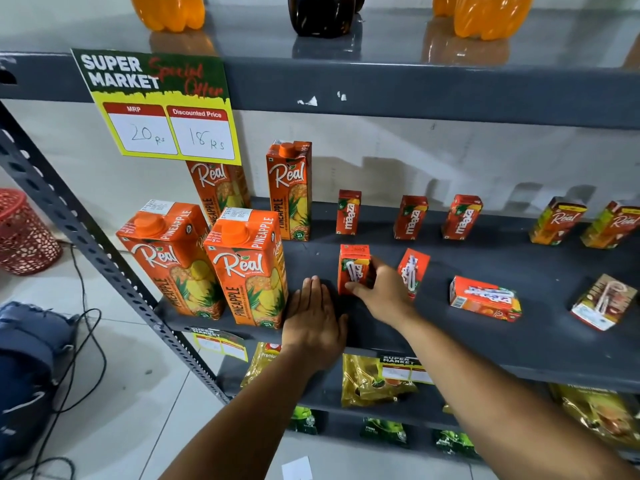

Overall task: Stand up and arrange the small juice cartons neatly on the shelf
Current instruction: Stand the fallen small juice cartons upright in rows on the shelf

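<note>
My right hand [379, 292] grips a small orange Maaza carton [353, 268] standing upright near the middle of the grey shelf [519, 344]. My left hand [313, 317] lies flat and open on the shelf's front edge, just left of it. A second small carton [414, 270] stands tilted right behind my right hand. Another Maaza carton [485, 299] lies on its side further right, and a small Real carton [602, 303] lies flat at the far right. Three Maaza cartons [348, 213] [410, 218] [462, 218] stand in a back row, with two small Real cartons [557, 221] [613, 225] beside them.
Tall Real pineapple cartons [247, 268] stand at the shelf's left. A price sign [157, 105] hangs from the upper shelf, which holds orange and dark bottles. Yellow packets [370, 379] fill the shelf below. A red basket [20, 233], blue bag and cables lie on the floor at left.
</note>
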